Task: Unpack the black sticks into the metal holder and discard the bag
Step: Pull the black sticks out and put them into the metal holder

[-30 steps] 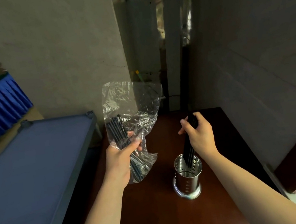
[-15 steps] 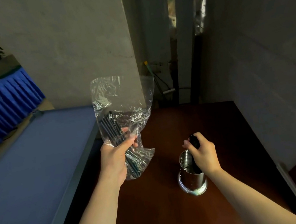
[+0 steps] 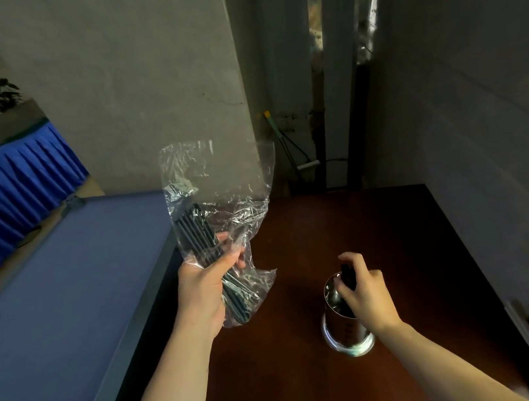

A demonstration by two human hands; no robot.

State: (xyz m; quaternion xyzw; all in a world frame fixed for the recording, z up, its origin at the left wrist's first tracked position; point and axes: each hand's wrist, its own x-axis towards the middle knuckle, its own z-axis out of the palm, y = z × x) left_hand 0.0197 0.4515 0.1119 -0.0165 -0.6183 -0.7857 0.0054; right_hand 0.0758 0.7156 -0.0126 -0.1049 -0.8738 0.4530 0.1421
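Head view: the right hand [image 3: 368,294] has sunk lower, curled round black sticks [image 3: 349,277] now deep in the metal holder [image 3: 342,329] on the tabletop [image 3: 398,231]; the left hand [image 3: 205,284] still grips the bag [image 3: 223,206].

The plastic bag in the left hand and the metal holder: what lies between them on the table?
Nothing: in the head view, only bare brown table shows between the plastic bag, gripped by the left hand, and the metal holder.
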